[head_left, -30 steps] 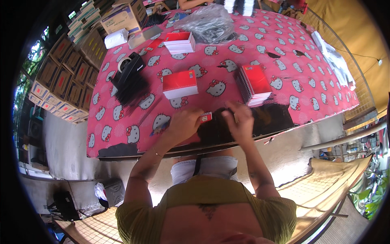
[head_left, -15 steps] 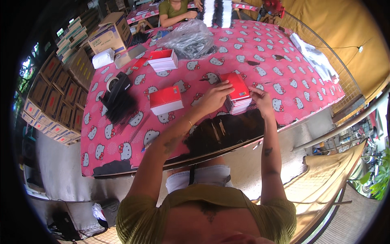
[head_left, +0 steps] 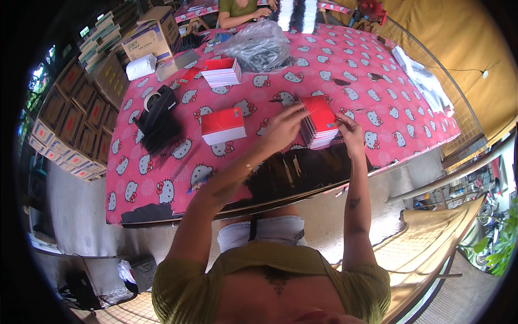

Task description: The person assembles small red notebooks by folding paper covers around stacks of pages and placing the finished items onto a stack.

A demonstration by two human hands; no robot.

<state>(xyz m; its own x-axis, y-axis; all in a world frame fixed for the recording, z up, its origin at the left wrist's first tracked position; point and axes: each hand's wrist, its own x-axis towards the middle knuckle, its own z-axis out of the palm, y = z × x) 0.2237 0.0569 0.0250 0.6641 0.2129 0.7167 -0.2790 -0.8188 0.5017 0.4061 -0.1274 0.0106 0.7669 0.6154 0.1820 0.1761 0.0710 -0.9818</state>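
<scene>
Here, a pink cloth (head_left: 377, 86) with a white cat print is covering a long table, sloping away toward the top of the view. A yellow awning (head_left: 458, 48) is hanging along the right side, and stacked cartons (head_left: 81, 113) are lining the left. At the far end another person (head_left: 243, 8) in a green top is sitting, next to a cardboard box (head_left: 151, 38) and a crumpled clear bag (head_left: 261, 46). A black bundle (head_left: 159, 121) is lying on the left part of the cloth, with a tape roll (head_left: 152, 100) touching its far end.

Three stacks of red-covered booklets are sitting on the cloth: a far stack (head_left: 222, 71) near the bag, a middle stack (head_left: 223, 124) lying untouched, and a near stack (head_left: 319, 121) close to the table's front edge, between both hands. The left hand (head_left: 283, 127) is gripping the near stack's left side, fingers curled over its top corner. The right hand (head_left: 350, 132) is pressing against its right side, fingers bent around the lower edge. Just below the stack, a dark sheet (head_left: 302, 173) is lying along the table edge.
</scene>
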